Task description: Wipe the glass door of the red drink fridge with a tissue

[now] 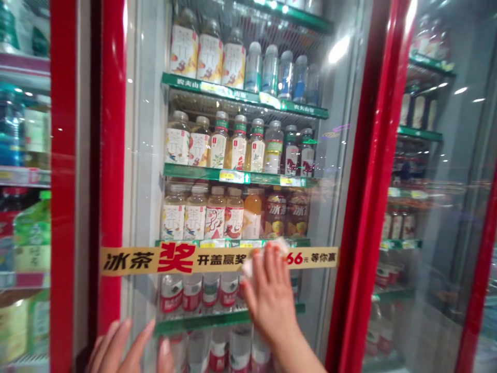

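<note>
Head camera view, shop drinks cooler: a person's right hand (269, 295) presses a folded white cloth (264, 257) against the glass door (145, 103) of a red-framed cooler, at a yellow banner strip (132, 260) printed with red and black Chinese lettering. The fingers are spread and slightly curled, pinning the cloth to the pane beneath the fingertips. The left hand (120, 349) hangs low at the door's lower left, open with fingers apart, holding nothing that can be seen. Flat fingers and even pressure, with the cloth's whole face on the glass, would seem the sound way to work this smooth, reflective surface. Behind the pane, green-edged shelves (240, 176) carry rows of bottled tea (178, 142) and water. A matching door (423, 155) stands to the right, and more bottled drinks (33, 243) fill the cooler to the left. Overhead lights glint on the glass.
</note>
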{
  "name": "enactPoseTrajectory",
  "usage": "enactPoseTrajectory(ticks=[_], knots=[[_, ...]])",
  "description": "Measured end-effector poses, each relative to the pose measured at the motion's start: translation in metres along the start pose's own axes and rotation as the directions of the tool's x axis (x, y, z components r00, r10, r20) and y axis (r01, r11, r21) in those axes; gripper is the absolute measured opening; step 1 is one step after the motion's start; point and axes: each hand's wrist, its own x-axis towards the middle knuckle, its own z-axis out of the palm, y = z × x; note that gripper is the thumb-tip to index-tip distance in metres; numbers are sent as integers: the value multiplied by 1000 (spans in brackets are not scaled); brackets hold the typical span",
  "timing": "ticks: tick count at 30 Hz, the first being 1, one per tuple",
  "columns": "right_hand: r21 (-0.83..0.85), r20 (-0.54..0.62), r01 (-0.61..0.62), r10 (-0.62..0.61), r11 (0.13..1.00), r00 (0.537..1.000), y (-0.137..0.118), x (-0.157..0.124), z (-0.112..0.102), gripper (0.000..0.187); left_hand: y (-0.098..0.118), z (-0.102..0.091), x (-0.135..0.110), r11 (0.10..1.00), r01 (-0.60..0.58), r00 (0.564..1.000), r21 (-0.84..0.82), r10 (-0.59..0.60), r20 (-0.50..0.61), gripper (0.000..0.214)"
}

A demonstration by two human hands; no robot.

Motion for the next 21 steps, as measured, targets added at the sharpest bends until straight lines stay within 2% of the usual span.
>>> enactPoseTrajectory(ticks=[1, 2, 4, 5, 6, 8, 9, 11, 12, 13, 15, 17, 19, 20, 21], knots=[[-11, -35, -153, 153, 988, 988, 29, 6, -6, 80, -1, -3, 21, 1000, -6, 1000, 3, 6, -1, 87], [-5, -68, -285, 284, 958, 956, 54, 16, -10, 78, -3, -5, 42, 1000, -13, 1000, 3, 13, -5, 88], [23, -106, -437, 437, 899, 893, 80, 38, -16, 77, -9, -1, 78, 999, -34, 999, 0, 34, -3, 87], [32, -110, -445, 445, 895, 889, 77, 47, -16, 77, -11, 5, 92, 999, -35, 999, 2, 35, 11, 87], [32, -103, -409, 410, 912, 906, 65, 54, -14, 78, -13, 12, 102, 999, -33, 999, 7, 33, 33, 86], [20, -59, -226, 227, 974, 972, 27, 59, -8, 84, -14, 28, 109, 999, -44, 995, 21, 41, 96, 83], [11, -36, -86, 86, 996, 996, 9, 58, -5, 90, -13, 36, 108, 998, -59, 991, 26, 55, 122, 82], [-22, 10, 130, -129, 991, 992, -4, 56, -1, 99, -12, 48, 100, 996, -82, 986, 30, 77, 146, 78], [-47, 17, 157, -156, 987, 988, 3, 57, -3, 99, -11, 51, 96, 996, -79, 986, 31, 73, 147, 77], [-75, 12, 121, -121, 990, 993, 18, 60, -7, 97, -10, 53, 92, 997, -71, 988, 33, 66, 142, 76], [-116, -42, -81, 77, 990, 996, 59, 74, -19, 91, -9, 54, 90, 998, -56, 990, 40, 50, 132, 75], [-104, -110, -285, 274, 953, 955, 87, 97, -28, 88, -8, 52, 91, 998, -54, 991, 44, 48, 127, 75], [-64, -123, -341, 332, 938, 935, 79, 117, -31, 86, -8, 50, 92, 998, -49, 990, 36, 44, 133, 76], [-45, -107, -296, 289, 954, 951, 62, 123, -29, 86, -8, 50, 92, 999, -43, 990, 30, 38, 137, 76], [-27, -79, -200, 198, 979, 977, 39, 126, -26, 86, -10, 50, 91, 999, -40, 990, 24, 36, 139, 76]])
